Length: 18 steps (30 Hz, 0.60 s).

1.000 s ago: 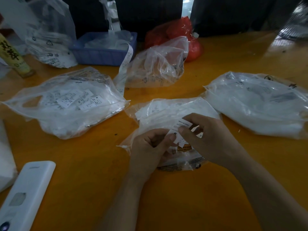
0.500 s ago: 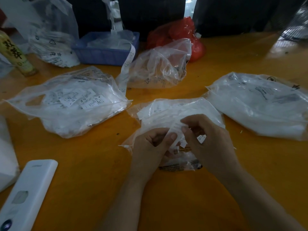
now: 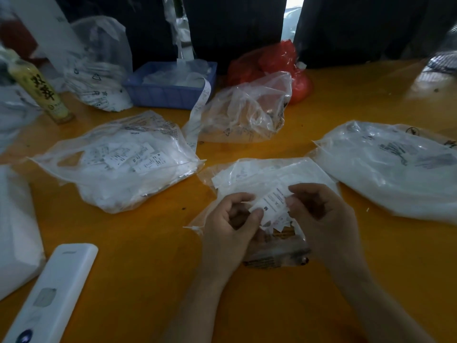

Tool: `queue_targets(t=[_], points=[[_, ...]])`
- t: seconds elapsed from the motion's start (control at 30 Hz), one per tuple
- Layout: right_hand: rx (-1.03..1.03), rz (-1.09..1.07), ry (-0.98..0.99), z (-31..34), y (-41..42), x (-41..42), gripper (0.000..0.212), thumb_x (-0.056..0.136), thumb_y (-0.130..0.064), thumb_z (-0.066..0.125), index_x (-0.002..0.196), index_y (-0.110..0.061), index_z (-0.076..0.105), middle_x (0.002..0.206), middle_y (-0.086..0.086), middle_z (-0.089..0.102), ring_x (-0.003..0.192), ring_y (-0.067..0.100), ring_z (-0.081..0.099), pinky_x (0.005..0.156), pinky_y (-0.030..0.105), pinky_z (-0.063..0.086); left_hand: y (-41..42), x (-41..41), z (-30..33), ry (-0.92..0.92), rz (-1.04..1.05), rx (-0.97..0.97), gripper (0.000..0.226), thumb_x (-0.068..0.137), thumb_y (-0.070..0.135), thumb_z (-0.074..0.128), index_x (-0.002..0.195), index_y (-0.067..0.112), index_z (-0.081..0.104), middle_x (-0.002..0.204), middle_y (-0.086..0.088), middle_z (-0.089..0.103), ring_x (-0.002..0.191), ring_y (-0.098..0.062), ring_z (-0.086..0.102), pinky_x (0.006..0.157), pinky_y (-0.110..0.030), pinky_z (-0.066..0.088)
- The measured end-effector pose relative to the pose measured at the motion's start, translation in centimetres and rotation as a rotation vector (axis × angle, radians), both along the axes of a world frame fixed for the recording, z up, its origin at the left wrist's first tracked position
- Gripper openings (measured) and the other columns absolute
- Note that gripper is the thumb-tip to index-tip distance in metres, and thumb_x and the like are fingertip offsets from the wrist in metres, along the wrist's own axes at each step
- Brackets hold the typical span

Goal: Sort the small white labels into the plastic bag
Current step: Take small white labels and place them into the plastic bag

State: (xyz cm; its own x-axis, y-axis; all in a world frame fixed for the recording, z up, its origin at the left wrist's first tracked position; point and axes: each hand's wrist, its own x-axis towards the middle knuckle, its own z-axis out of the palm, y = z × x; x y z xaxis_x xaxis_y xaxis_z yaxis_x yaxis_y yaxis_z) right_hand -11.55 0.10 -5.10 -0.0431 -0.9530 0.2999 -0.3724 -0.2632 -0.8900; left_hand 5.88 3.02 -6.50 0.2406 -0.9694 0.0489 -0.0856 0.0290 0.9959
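Note:
A small bundle of white printed labels [image 3: 273, 203] sits between my two hands, above a clear plastic bag [image 3: 267, 174] that lies on the orange table [image 3: 148, 243]. My left hand [image 3: 230, 226] pinches the bundle's lower left end with thumb and curled fingers. My right hand [image 3: 324, 219] grips its upper right end. More labels lie loose inside the bag under my hands. The top label shows a printed "M".
Label-filled clear bags lie at left [image 3: 118, 164] and right [image 3: 390, 167]. A crumpled bag [image 3: 247, 110], a red bag [image 3: 274, 63], a blue tray [image 3: 170, 90] and a bottle [image 3: 42, 92] stand farther back. A white device [image 3: 52, 293] lies at front left.
Both hands dipped closer together over the bag, then the label bundle came up again between them, turned so the "M" print faces up.

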Motion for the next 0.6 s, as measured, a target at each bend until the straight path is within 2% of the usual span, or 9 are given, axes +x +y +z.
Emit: queue_targets(t=[0.13,0.2,0.3,0.37,0.43,0.47,0.53,0.6], points=[[0.010,0.023,-0.124,-0.9,0.1,-0.6,0.019,0.095,-0.015,0.065,0.114,-0.019,0.066,0.094,-0.015,0.074,0.083,0.004,0.071,0.070,0.012,0.055,0.1,2.2,3.5,-0.006,0.158,-0.049,0.034,0.095,0.022,0.077,0.116,0.044,0.063,0.096,0.010,0.080,0.074,-0.012,0.079,0.058,-0.022,0.060],[0.001,0.037,-0.176,-1.2,0.2,-0.7,0.018,0.096,-0.014,0.062,0.113,-0.017,0.066,0.093,-0.010,0.074,0.082,0.007,0.071,0.070,0.015,0.055,-1.1,6.1,5.5,-0.201,0.358,-0.050,0.034,0.094,0.022,0.078,0.114,0.044,0.063,0.092,0.011,0.080,0.069,-0.006,0.077,0.051,-0.018,0.056],[0.005,0.061,-0.187,-1.3,0.4,-0.5,0.021,0.094,-0.027,0.060,0.114,-0.020,0.066,0.093,-0.008,0.074,0.085,0.012,0.070,0.073,0.023,0.058,-3.6,12.9,8.0,-0.581,0.522,0.108,0.025,0.096,0.018,0.075,0.113,0.035,0.068,0.087,0.003,0.079,0.062,-0.005,0.074,0.051,-0.023,0.052],[0.000,0.078,-0.178,-1.1,0.5,-0.3,0.024,0.093,-0.034,0.058,0.114,-0.024,0.066,0.094,-0.008,0.073,0.087,0.014,0.070,0.073,0.024,0.057,-5.2,16.3,8.6,-0.827,0.530,0.262,0.020,0.095,0.015,0.075,0.112,0.025,0.073,0.094,-0.007,0.079,0.076,-0.018,0.076,0.061,-0.026,0.056],[-0.018,0.088,-0.154,-1.0,0.4,-0.3,0.023,0.094,-0.035,0.057,0.114,-0.026,0.065,0.094,-0.011,0.073,0.087,0.013,0.070,0.072,0.022,0.057,-6.7,18.4,8.6,-1.033,0.524,0.379,0.028,0.092,0.013,0.078,0.119,0.017,0.074,0.113,-0.018,0.076,0.105,-0.036,0.070,0.087,-0.039,0.054],[-0.033,0.089,-0.140,-0.8,0.4,-0.3,0.022,0.095,-0.034,0.057,0.114,-0.026,0.065,0.094,-0.012,0.073,0.087,0.011,0.070,0.071,0.020,0.056,-7.1,18.9,8.5,-1.095,0.529,0.428,0.032,0.091,0.012,0.080,0.123,0.013,0.073,0.121,-0.022,0.073,0.114,-0.042,0.066,0.093,-0.044,0.052],[-0.066,0.071,-0.116,-0.5,0.3,-0.5,0.021,0.096,-0.031,0.056,0.114,-0.025,0.065,0.093,-0.016,0.072,0.085,0.007,0.070,0.070,0.015,0.054,-7.7,19.3,8.2,-1.180,0.551,0.459,0.037,0.091,0.011,0.079,0.127,0.007,0.071,0.126,-0.026,0.069,0.118,-0.047,0.061,0.097,-0.051,0.050],[-0.073,0.048,-0.078,0.0,0.3,-0.6,0.016,0.097,-0.029,0.056,0.111,-0.027,0.064,0.091,-0.018,0.071,0.083,0.005,0.069,0.067,0.014,0.054,-7.7,19.4,7.4,-1.285,0.600,0.394,0.032,0.093,0.010,0.076,0.124,0.005,0.072,0.123,-0.031,0.066,0.113,-0.052,0.059,0.091,-0.056,0.051]])
